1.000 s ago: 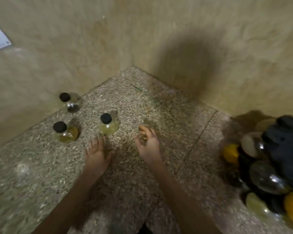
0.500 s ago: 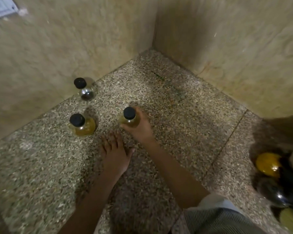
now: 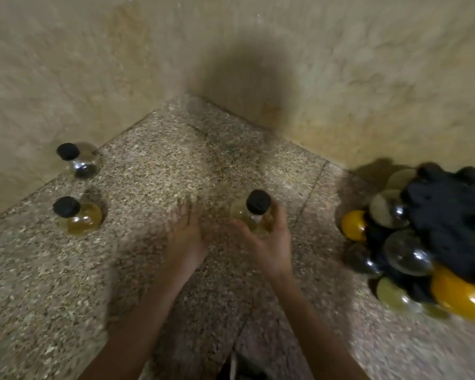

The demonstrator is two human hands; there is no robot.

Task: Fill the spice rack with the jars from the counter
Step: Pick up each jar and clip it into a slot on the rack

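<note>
Head view: a round glass jar (image 3: 251, 219) with pale yellow contents and a black cap is gripped by the curled fingers of the right hand (image 3: 270, 244), near centre. At its 9 o'clock the left hand (image 3: 187, 237) is held flat, fingers spread, over the speckled stone worktop (image 3: 148, 270). Further toward 9 o'clock an amber jar (image 3: 78, 219) and a dark-bottomed jar (image 3: 78, 161) are stood; at 3 o'clock a heap of rounded jars (image 3: 407, 259) is seen.

1. A beige, mottled left wall (image 3: 66, 78) and a matching right wall (image 3: 381, 78) meet in a corner
2. A speckled stone counter (image 3: 66, 311) fills the angle below, crossed by a thin seam (image 3: 313, 187)
3. Dim, warm light; a round shadow (image 3: 247, 78) darkens the corner
</note>
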